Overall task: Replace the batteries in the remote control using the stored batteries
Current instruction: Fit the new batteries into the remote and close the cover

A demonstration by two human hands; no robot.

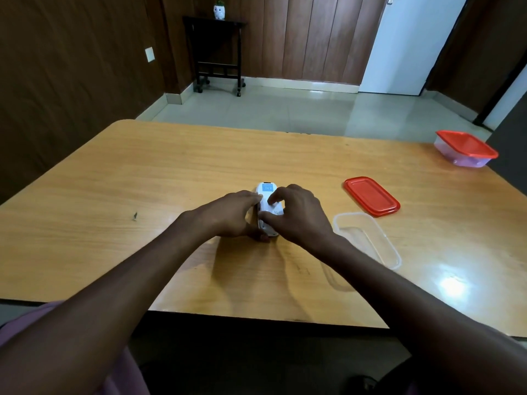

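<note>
A white remote control (267, 202) lies back side up at the middle of the wooden table (142, 181), a pale blue label near its far end. My left hand (231, 215) clasps its left side, thumb under the near end. My right hand (296, 215) rests on its right side, with the fingertips pressing on the back panel. Both hands hide the near half of the remote. No loose batteries are visible.
A clear plastic container (370, 238) without a lid stands just right of my right hand, its red lid (370, 196) lying beyond it. A second container with a red lid on (464, 148) sits at the far right edge.
</note>
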